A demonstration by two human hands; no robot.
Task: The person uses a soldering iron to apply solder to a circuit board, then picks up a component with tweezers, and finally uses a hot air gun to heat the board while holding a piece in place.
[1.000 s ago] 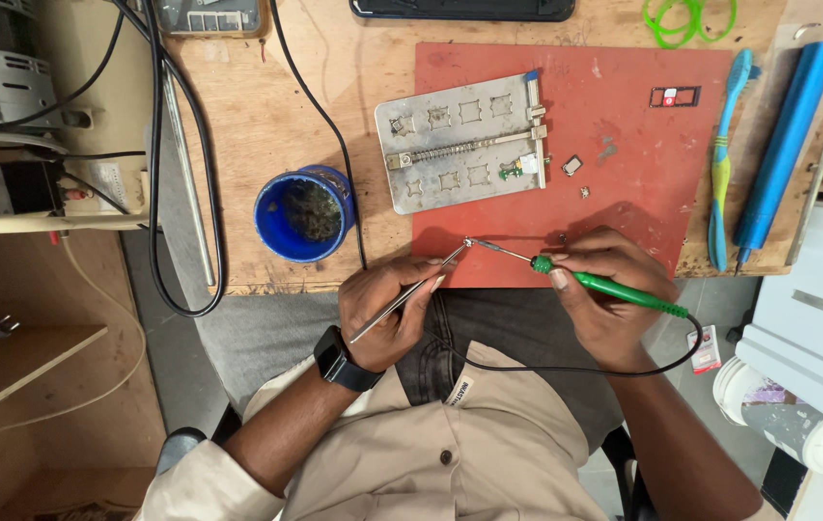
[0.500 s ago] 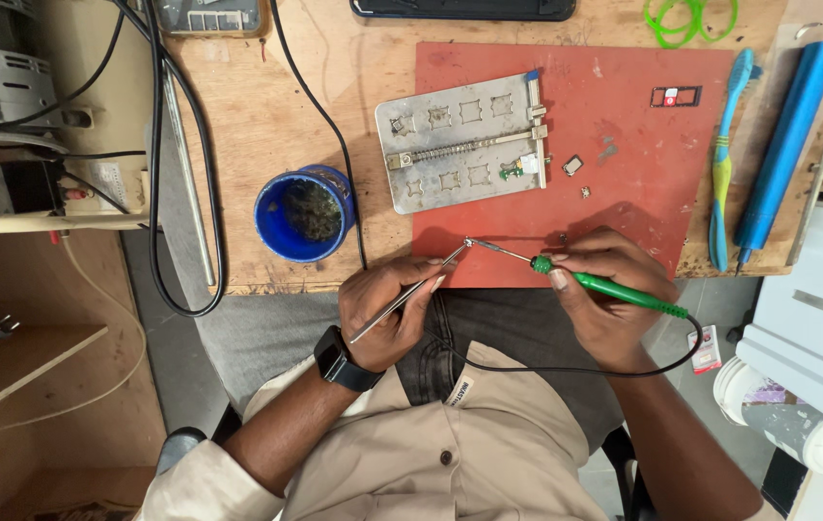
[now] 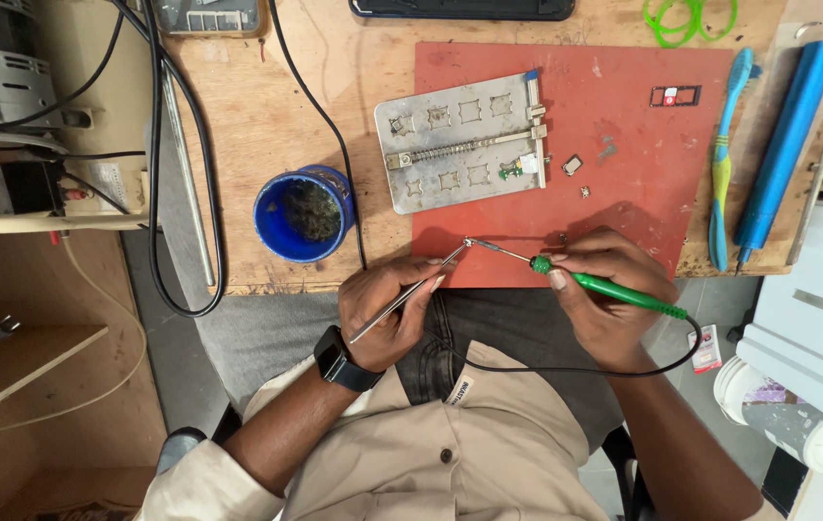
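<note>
- A blue cup holding dark wool-like material is sitting on the wooden bench, left of the red mat.
- The left hand is resting at the near edge of the bench, fingers pressed together and pinching a pair of metal tweezers; a black wristwatch is sitting on that wrist.
- The tweezer tips are meeting the iron's tip at the near edge of the red mat, near its left corner.
- A metal holding plate is lying on the mat, beyond the hands and apart from them.
- The right hand is gripping a green-handled soldering iron pen-style, fingers closed around the handle, tip pointing left.
- A toothbrush and a blue tool are lying at the right edge.
</note>
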